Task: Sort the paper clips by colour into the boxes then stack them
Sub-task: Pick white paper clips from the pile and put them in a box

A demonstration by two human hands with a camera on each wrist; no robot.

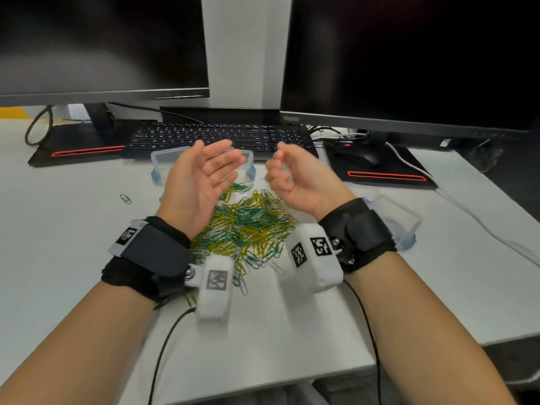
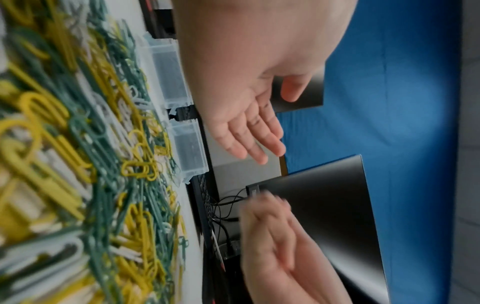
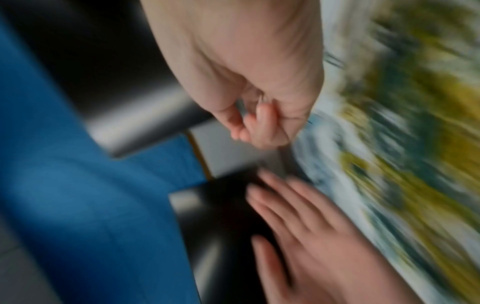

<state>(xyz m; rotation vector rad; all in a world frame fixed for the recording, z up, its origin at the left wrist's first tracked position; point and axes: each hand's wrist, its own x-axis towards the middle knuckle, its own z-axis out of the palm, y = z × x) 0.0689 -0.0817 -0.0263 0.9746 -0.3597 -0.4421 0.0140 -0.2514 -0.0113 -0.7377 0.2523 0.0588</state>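
Green, yellow and white paper clips (image 1: 245, 226) heaped below, my left hand (image 1: 198, 182) spread flat, my right hand (image 1: 295, 179) loosely curled, holding nothing I can see.

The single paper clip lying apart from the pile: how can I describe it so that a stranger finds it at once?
Start at the big heap of yellow, green and white paper clips on the white desk. Look left, past the left hand. There one green wire paper clip lies alone on bare desk, touching no other clip.
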